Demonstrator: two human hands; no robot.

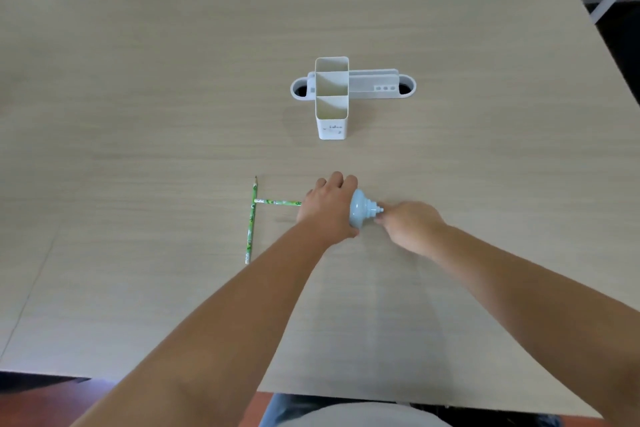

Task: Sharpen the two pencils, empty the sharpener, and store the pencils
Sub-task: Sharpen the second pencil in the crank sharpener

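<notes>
A light blue sharpener [360,211] lies on its side on the table, its stepped knob end pointing right. My left hand [329,208] is wrapped around its body. My right hand [405,222] pinches the small knob at its right tip. One green patterned pencil [277,201] lies level, its right end hidden under my left hand, seemingly inside the sharpener. A second green pencil [251,220] rests on the table to the left, its sharpened tip pointing away from me. A white pencil holder [331,99] with three open compartments stands farther back.
Behind the holder a white cable grommet tray [381,87] is set into the light wood table [138,114]. The table's near edge runs just above my lap. A white frame leg shows at the far right.
</notes>
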